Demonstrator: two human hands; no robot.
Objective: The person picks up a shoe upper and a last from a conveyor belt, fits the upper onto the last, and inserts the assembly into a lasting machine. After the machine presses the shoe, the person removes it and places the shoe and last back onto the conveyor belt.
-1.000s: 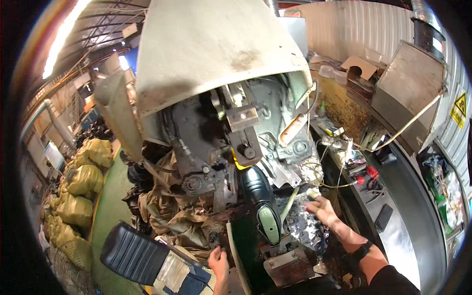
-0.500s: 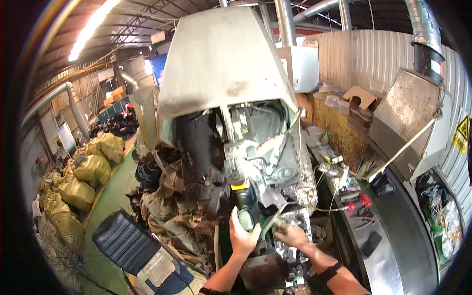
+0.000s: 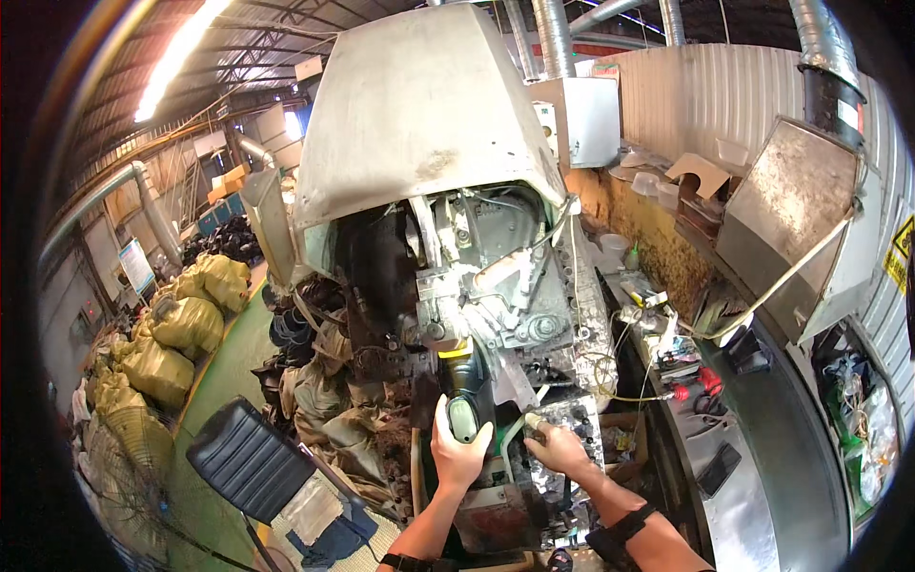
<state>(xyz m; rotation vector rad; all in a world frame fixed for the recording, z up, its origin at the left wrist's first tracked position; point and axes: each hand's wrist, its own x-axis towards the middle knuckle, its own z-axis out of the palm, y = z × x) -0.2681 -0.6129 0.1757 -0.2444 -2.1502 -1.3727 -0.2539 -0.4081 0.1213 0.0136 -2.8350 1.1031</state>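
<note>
My left hand is closed around the near end of a black shoe with a yellow band at its far end. A pale green oval shows at the shoe's near end, between thumb and fingers. The shoe points away from me into the middle of a large machine with a pale hood, under a bright light. To the right, my right hand has its fingers curled around a small tan thing, too small to name. A curved, pale green bar stands between the two hands.
A black padded chair stands at the left, with yellow sacks beyond it. Crumpled brown cloth lies beside the machine. On the right, a metal bench carries a phone-like dark slab and a red-handled tool.
The view has shifted slightly. My left hand and the shoe have moved a little up and left in the picture. My right hand has shifted slightly too, and a tan tip now shows at its fingers.
</note>
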